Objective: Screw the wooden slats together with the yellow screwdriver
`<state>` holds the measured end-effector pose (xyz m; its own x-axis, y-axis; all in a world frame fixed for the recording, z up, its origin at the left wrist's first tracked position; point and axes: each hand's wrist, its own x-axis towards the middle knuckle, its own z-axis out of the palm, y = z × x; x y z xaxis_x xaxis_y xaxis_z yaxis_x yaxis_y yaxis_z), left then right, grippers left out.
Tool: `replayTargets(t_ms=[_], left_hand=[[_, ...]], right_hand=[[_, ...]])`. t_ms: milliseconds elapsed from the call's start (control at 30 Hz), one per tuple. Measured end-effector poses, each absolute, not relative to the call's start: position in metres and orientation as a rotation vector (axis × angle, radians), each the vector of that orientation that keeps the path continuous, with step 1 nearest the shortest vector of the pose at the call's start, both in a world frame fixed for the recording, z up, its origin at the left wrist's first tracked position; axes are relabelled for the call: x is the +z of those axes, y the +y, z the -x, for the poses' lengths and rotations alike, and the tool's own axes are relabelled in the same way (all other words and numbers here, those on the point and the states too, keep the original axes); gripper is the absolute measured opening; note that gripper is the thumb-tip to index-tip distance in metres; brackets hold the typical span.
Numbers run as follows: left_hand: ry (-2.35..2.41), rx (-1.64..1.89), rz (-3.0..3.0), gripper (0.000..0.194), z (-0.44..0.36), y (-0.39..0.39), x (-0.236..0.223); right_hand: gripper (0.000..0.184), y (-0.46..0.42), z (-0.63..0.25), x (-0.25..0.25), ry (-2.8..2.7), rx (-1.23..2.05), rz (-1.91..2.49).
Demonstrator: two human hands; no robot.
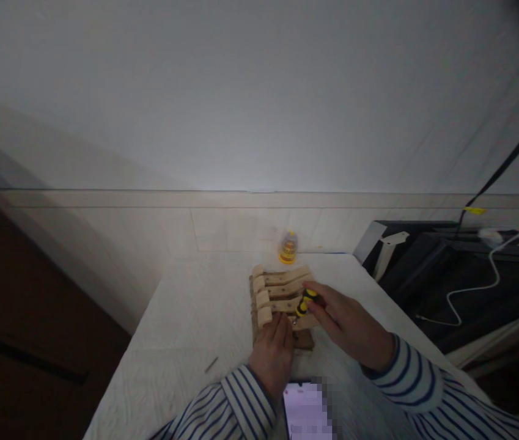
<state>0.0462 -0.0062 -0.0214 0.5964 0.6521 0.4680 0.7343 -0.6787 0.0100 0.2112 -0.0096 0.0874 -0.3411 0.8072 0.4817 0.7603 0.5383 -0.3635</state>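
Observation:
A small wooden piece (287, 286) with several pale curved slats, fixed with screws, lies on the white-covered table. My right hand (346, 321) is closed around a short yellow-and-black screwdriver (307, 300), which is tilted, its tip down at the slat nearest me. My left hand (274, 351) is at the near left corner of the wooden piece, fingers pressed together on the same slat close to the screwdriver's tip. Those fingers hide part of the slat. Whether the tip sits in a screw is too small to tell.
Behind the wooden piece stands a small yellow-capped bottle (288, 247) near the wall. A phone (307, 409) lies at the table's front, and a thin dark rod (211, 365) is to the left. Dark panels (479, 275) and a white cable (493, 269) are off the right edge.

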Motion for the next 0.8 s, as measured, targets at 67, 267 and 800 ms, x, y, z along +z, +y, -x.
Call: replayTargets(t_ms=[67, 267, 800], left_hand=[[-1.158, -0.658, 2.64, 0.031, -0.0463, -0.006, -0.0221], [-1.155, -0.649, 2.644, 0.031, -0.0469, -0.0046, -0.0254], [-1.134, -0.677, 2.632, 0.031, -0.0466, -0.0047, -0.0248]], right_hand=[[0.03, -0.0098, -0.2123, 0.087, -2.158, 0.077, 1.267], [0.028, -0.0097, -0.2122, 0.0864, -2.188, 0.056, 1.219], [0.025, -0.0099, -0.2075, 0.0849, -2.135, -0.017, 1.209]])
